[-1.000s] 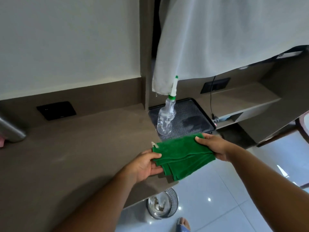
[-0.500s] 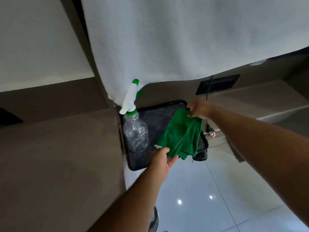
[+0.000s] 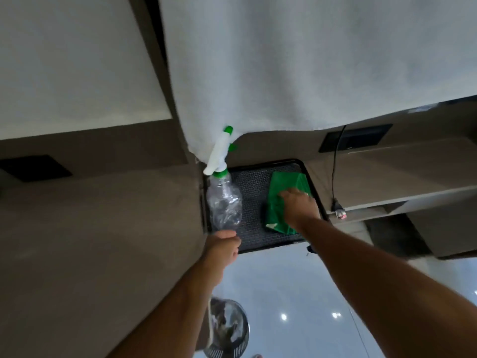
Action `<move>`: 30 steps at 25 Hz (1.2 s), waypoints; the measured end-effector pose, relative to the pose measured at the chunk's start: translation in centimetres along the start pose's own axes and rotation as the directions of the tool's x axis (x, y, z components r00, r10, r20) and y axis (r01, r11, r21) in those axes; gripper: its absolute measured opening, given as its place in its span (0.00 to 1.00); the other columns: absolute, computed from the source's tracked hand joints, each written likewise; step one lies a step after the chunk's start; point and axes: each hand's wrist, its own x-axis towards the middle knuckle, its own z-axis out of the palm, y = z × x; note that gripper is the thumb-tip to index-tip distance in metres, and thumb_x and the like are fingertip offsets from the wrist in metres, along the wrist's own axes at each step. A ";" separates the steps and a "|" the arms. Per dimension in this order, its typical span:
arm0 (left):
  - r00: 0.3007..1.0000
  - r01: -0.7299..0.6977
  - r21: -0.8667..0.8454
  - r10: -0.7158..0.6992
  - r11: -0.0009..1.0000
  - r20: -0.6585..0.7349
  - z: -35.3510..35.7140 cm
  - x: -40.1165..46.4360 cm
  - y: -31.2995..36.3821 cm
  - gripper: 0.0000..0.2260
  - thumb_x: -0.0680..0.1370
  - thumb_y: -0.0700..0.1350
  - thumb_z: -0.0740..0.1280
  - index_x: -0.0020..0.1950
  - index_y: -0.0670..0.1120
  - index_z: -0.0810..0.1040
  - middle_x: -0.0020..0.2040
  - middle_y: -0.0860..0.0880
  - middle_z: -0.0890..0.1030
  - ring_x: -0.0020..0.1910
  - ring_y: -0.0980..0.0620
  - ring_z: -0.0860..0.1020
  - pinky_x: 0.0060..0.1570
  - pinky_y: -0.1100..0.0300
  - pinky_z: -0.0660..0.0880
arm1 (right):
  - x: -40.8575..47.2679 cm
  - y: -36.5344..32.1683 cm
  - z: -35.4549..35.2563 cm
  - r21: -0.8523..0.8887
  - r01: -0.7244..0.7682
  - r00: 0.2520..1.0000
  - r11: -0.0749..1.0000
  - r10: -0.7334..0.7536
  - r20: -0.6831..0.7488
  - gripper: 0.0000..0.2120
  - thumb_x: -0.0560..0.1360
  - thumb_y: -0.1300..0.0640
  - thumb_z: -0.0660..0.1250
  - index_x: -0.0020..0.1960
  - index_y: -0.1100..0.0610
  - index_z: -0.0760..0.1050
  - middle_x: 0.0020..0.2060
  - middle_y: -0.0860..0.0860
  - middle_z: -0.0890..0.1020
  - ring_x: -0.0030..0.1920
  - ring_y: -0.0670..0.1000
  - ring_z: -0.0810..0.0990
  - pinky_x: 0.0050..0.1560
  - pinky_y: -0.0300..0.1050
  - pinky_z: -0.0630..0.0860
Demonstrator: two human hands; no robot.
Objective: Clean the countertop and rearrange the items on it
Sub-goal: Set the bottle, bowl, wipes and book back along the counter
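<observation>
A folded green cloth lies on the right half of a black mesh tray at the right end of the brown countertop. My right hand lies on top of the cloth, fingers over its middle. A clear spray bottle with a white and green trigger stands on the tray's left side. My left hand hovers at the tray's front edge just below the bottle's base, fingers loosely curled and holding nothing.
A large white towel hangs down over the tray and touches the bottle's trigger. A black cable with a plug dangles right of the tray, by a lower shelf. A metal bin stands on the tiled floor below.
The cloth went from being held up in both hands to lying on the tray. My left hand let go of it and dropped back near the bottle. The view shifted right.
</observation>
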 end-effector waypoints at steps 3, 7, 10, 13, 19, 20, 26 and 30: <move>0.982 -0.098 0.219 0.130 0.971 -0.139 -7.5 -3.2 0.3 0.08 0.78 0.34 0.66 0.56 0.41 0.78 0.40 0.40 0.79 0.34 0.50 0.73 0.36 0.60 0.71 | -6.3 -4.9 0.4 0.124 -0.018 1.000 0.992 0.017 0.006 0.22 0.71 0.63 0.60 0.63 0.51 0.74 0.60 0.53 0.77 0.56 0.58 0.77 0.53 0.50 0.74; 0.928 -0.225 0.373 0.314 0.900 -0.198 -17.7 -5.8 2.4 0.10 0.77 0.37 0.67 0.58 0.39 0.80 0.53 0.36 0.82 0.48 0.45 0.80 0.47 0.59 0.71 | -12.1 -13.1 -0.4 0.242 -0.002 1.000 0.970 0.006 -0.014 0.19 0.71 0.63 0.60 0.60 0.54 0.75 0.58 0.54 0.78 0.55 0.59 0.78 0.52 0.50 0.74; 0.898 -0.270 0.507 0.404 0.818 -0.174 -25.6 -6.5 3.9 0.10 0.76 0.38 0.68 0.57 0.39 0.80 0.52 0.39 0.83 0.54 0.42 0.81 0.49 0.61 0.72 | -14.4 -20.3 -1.5 0.328 0.027 0.999 0.944 -0.013 -0.043 0.19 0.72 0.62 0.61 0.62 0.54 0.75 0.60 0.55 0.77 0.57 0.60 0.77 0.55 0.50 0.73; 0.847 -0.241 0.678 0.492 0.694 -0.203 -35.6 -6.3 5.8 0.13 0.77 0.43 0.67 0.60 0.43 0.79 0.57 0.45 0.82 0.58 0.46 0.79 0.54 0.63 0.72 | -14.6 -29.5 -2.0 0.389 0.126 0.992 0.913 -0.113 -0.055 0.19 0.74 0.62 0.62 0.65 0.55 0.74 0.62 0.55 0.77 0.60 0.58 0.77 0.60 0.46 0.71; 0.635 -0.170 0.788 0.677 0.592 -0.372 -56.9 -4.9 11.0 0.12 0.77 0.46 0.64 0.60 0.48 0.77 0.57 0.45 0.82 0.58 0.43 0.79 0.51 0.56 0.71 | -9.2 -52.1 -4.8 0.470 0.385 0.911 0.794 -0.409 -0.054 0.19 0.78 0.57 0.63 0.69 0.54 0.70 0.66 0.53 0.74 0.66 0.54 0.73 0.63 0.42 0.66; 0.600 -0.157 0.784 0.689 0.600 -0.407 -59.5 -4.6 11.7 0.12 0.78 0.46 0.63 0.60 0.48 0.77 0.56 0.44 0.81 0.57 0.42 0.79 0.52 0.55 0.72 | -8.0 -55.7 -6.0 0.491 0.413 0.895 0.767 -0.442 -0.063 0.20 0.78 0.56 0.63 0.69 0.54 0.69 0.67 0.53 0.74 0.66 0.54 0.73 0.63 0.43 0.67; 0.474 0.034 0.860 0.749 0.509 -0.462 -68.9 -0.5 14.4 0.14 0.78 0.51 0.64 0.62 0.49 0.77 0.57 0.46 0.82 0.56 0.44 0.79 0.56 0.51 0.77 | 0.1 -73.4 -12.6 0.538 0.512 0.853 0.669 -0.472 -0.225 0.33 0.74 0.52 0.69 0.74 0.50 0.58 0.70 0.54 0.70 0.68 0.55 0.71 0.65 0.50 0.68; 0.517 0.220 0.934 0.779 0.280 -0.355 -69.7 2.0 12.3 0.17 0.75 0.59 0.67 0.55 0.47 0.79 0.48 0.46 0.84 0.50 0.45 0.81 0.54 0.51 0.75 | 4.0 -77.7 -13.0 0.559 0.467 0.869 0.685 -0.474 -0.145 0.35 0.72 0.51 0.72 0.73 0.55 0.59 0.67 0.57 0.72 0.64 0.58 0.73 0.56 0.45 0.69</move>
